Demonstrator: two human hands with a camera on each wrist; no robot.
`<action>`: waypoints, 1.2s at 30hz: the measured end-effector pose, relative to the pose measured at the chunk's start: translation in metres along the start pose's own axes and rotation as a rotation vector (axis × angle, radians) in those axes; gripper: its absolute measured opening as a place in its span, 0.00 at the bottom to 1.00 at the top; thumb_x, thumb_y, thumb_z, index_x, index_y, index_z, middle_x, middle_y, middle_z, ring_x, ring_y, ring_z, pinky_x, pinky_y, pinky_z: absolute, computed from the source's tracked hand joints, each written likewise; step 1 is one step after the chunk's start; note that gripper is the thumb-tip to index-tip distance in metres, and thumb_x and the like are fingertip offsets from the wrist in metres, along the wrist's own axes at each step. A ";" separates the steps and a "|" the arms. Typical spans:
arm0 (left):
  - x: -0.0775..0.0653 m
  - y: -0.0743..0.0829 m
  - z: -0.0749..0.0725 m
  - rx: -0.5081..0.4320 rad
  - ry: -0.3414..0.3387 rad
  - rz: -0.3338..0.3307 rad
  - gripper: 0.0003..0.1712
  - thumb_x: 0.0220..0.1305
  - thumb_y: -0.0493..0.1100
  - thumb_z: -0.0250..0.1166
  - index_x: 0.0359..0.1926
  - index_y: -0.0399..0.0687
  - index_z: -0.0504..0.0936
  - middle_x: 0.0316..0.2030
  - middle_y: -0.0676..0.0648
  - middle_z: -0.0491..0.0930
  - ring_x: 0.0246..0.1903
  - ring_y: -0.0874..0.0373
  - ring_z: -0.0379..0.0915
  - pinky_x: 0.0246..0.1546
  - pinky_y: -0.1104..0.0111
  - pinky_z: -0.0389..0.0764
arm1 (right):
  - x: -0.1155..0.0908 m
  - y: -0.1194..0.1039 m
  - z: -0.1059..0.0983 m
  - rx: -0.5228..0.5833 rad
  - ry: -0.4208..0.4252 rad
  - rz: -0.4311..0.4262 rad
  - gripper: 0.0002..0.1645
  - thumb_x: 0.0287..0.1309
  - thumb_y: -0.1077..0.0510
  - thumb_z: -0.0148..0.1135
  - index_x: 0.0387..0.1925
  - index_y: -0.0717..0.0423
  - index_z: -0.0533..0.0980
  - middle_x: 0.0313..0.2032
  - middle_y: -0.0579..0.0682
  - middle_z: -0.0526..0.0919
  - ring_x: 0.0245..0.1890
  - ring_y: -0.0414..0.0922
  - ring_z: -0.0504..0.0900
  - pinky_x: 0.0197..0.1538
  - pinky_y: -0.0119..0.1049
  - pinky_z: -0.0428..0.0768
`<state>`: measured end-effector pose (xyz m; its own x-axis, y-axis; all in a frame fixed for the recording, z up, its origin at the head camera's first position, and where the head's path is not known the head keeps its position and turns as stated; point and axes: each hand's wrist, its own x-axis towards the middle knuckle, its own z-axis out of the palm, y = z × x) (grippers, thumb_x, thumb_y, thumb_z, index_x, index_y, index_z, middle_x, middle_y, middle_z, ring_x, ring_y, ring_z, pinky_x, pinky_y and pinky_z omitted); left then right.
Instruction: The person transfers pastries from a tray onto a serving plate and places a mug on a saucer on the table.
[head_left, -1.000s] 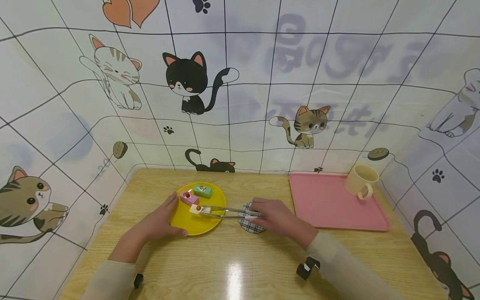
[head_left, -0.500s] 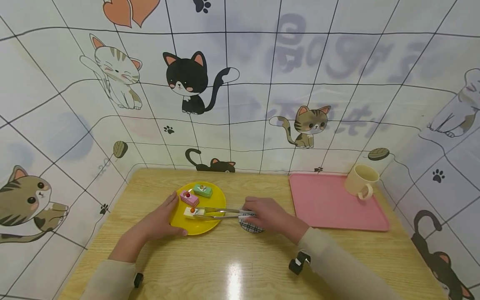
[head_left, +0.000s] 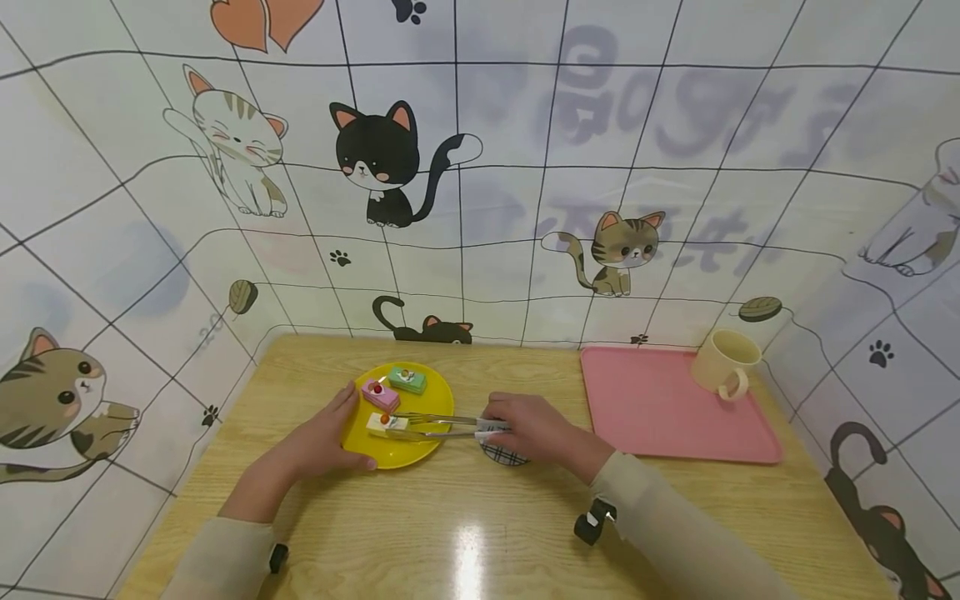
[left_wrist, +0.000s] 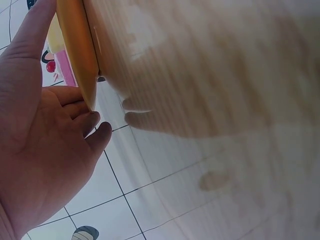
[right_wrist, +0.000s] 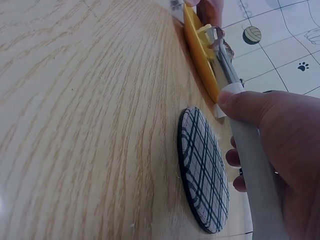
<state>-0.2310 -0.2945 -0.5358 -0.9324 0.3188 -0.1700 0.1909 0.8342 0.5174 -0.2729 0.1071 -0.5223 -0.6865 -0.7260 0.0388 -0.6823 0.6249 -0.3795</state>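
Note:
My left hand [head_left: 322, 437] holds a round yellow plate [head_left: 405, 457] by its left edge, with thumb and fingers spread around the rim. On the plate lie three small toy cake slices: a green one [head_left: 407, 380], a pink one [head_left: 380, 395] with a red berry, and a cream-white one [head_left: 378, 425]. Metal tongs [head_left: 442, 419] with pale grips are held in my right hand [head_left: 536, 429]; their tips reach the right end of the white slice. Whether the tips pinch it cannot be told. Beneath the right hand, a plaid round coaster [right_wrist: 202, 170] lies on the table.
A pink tray [head_left: 660, 417] stands at the back right, with a cream mug [head_left: 723, 360] on its far right part. Cat-patterned sheeting [head_left: 510, 208] rises behind the wooden table [head_left: 420, 533] and at both sides.
The white cake slice and the tongs have moved a little left, and the slice now lies on the plate below the pink one. My right hand has shifted left; my left hand stays at the plate.

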 end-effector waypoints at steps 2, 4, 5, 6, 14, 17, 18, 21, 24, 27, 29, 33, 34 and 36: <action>0.001 0.000 0.000 0.002 -0.001 0.004 0.80 0.54 0.69 0.85 0.87 0.29 0.49 0.88 0.30 0.41 0.85 0.28 0.43 0.81 0.36 0.56 | 0.000 0.000 0.000 0.009 -0.008 0.015 0.13 0.72 0.44 0.76 0.51 0.44 0.88 0.41 0.36 0.81 0.36 0.32 0.79 0.43 0.32 0.84; 0.001 0.000 0.001 0.005 -0.006 0.000 0.80 0.54 0.69 0.85 0.87 0.29 0.49 0.88 0.30 0.40 0.85 0.29 0.43 0.81 0.37 0.56 | 0.000 0.000 0.000 0.019 -0.015 0.032 0.14 0.71 0.44 0.77 0.52 0.45 0.88 0.41 0.37 0.81 0.36 0.32 0.79 0.42 0.32 0.83; 0.001 -0.001 0.001 0.004 -0.007 -0.001 0.80 0.54 0.70 0.85 0.87 0.30 0.49 0.88 0.30 0.40 0.85 0.29 0.43 0.82 0.37 0.56 | 0.000 0.000 0.001 0.023 -0.018 0.039 0.15 0.71 0.44 0.77 0.52 0.45 0.88 0.41 0.37 0.81 0.36 0.32 0.79 0.42 0.32 0.83; 0.001 -0.001 0.001 0.005 -0.010 -0.003 0.80 0.54 0.70 0.85 0.87 0.30 0.49 0.88 0.31 0.40 0.85 0.29 0.42 0.82 0.38 0.56 | -0.001 0.000 0.001 0.028 -0.020 0.045 0.15 0.71 0.44 0.77 0.52 0.44 0.88 0.42 0.37 0.81 0.36 0.32 0.79 0.42 0.32 0.83; 0.001 0.001 0.000 0.005 -0.010 -0.003 0.80 0.54 0.70 0.84 0.87 0.30 0.49 0.88 0.31 0.40 0.85 0.29 0.42 0.82 0.37 0.55 | -0.003 0.002 0.001 0.069 -0.003 0.058 0.17 0.71 0.43 0.76 0.53 0.45 0.88 0.42 0.38 0.82 0.37 0.34 0.80 0.42 0.32 0.84; 0.001 0.001 -0.001 0.010 -0.004 0.008 0.80 0.54 0.70 0.85 0.87 0.29 0.49 0.88 0.29 0.41 0.85 0.27 0.43 0.81 0.36 0.56 | -0.004 0.004 0.001 0.074 0.009 0.048 0.17 0.71 0.43 0.77 0.54 0.45 0.88 0.42 0.37 0.82 0.37 0.33 0.80 0.42 0.32 0.84; 0.002 0.001 -0.001 0.011 -0.005 0.007 0.80 0.54 0.70 0.85 0.87 0.29 0.49 0.88 0.29 0.41 0.85 0.27 0.43 0.81 0.36 0.56 | -0.005 0.004 0.001 0.077 0.012 0.045 0.17 0.71 0.43 0.77 0.54 0.46 0.88 0.42 0.37 0.81 0.37 0.34 0.80 0.42 0.32 0.84; 0.002 0.001 0.000 0.014 -0.011 0.000 0.80 0.54 0.70 0.84 0.87 0.30 0.49 0.88 0.30 0.41 0.85 0.28 0.42 0.81 0.37 0.56 | -0.007 0.005 0.001 0.090 0.019 0.042 0.18 0.71 0.44 0.77 0.55 0.47 0.88 0.42 0.38 0.82 0.38 0.35 0.80 0.42 0.32 0.83; 0.002 0.001 0.000 0.010 -0.021 -0.015 0.81 0.53 0.71 0.84 0.88 0.31 0.48 0.88 0.31 0.40 0.86 0.29 0.41 0.82 0.38 0.55 | -0.010 0.006 0.001 0.105 0.031 0.038 0.20 0.71 0.44 0.77 0.56 0.49 0.88 0.42 0.40 0.82 0.38 0.37 0.80 0.41 0.33 0.83; 0.001 0.002 0.000 0.007 -0.019 -0.012 0.80 0.54 0.70 0.85 0.87 0.30 0.49 0.88 0.30 0.40 0.85 0.28 0.41 0.81 0.36 0.55 | -0.013 0.008 0.001 0.103 0.047 0.032 0.21 0.70 0.44 0.77 0.55 0.51 0.88 0.42 0.41 0.82 0.37 0.37 0.78 0.40 0.33 0.81; 0.001 0.003 0.000 0.005 -0.018 -0.016 0.80 0.54 0.70 0.85 0.87 0.30 0.49 0.88 0.30 0.40 0.85 0.28 0.41 0.81 0.36 0.55 | -0.016 0.010 0.001 0.101 0.057 0.027 0.20 0.70 0.44 0.77 0.55 0.51 0.88 0.41 0.41 0.81 0.36 0.36 0.77 0.39 0.33 0.79; 0.000 0.004 -0.001 0.010 -0.016 -0.020 0.80 0.54 0.69 0.85 0.87 0.29 0.49 0.88 0.30 0.40 0.85 0.28 0.42 0.81 0.36 0.55 | -0.022 0.014 0.002 0.095 0.078 0.022 0.18 0.70 0.45 0.77 0.53 0.50 0.87 0.40 0.41 0.80 0.35 0.36 0.75 0.38 0.35 0.78; 0.000 0.004 -0.001 0.009 -0.017 -0.026 0.80 0.54 0.69 0.85 0.87 0.30 0.49 0.88 0.30 0.40 0.85 0.28 0.42 0.82 0.37 0.55 | -0.024 0.015 0.002 0.095 0.084 0.021 0.18 0.70 0.45 0.78 0.53 0.50 0.87 0.40 0.40 0.80 0.35 0.36 0.74 0.38 0.35 0.77; -0.001 0.005 -0.001 0.008 -0.018 -0.030 0.80 0.54 0.68 0.85 0.87 0.30 0.50 0.88 0.30 0.40 0.85 0.28 0.42 0.82 0.37 0.55 | -0.028 0.018 0.003 0.095 0.099 0.019 0.18 0.69 0.45 0.78 0.52 0.51 0.87 0.40 0.40 0.80 0.35 0.37 0.74 0.39 0.35 0.78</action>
<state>-0.2295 -0.2912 -0.5325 -0.9321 0.3018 -0.2004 0.1658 0.8471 0.5048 -0.2650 0.1379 -0.5328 -0.7238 -0.6795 0.1196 -0.6451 0.6050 -0.4668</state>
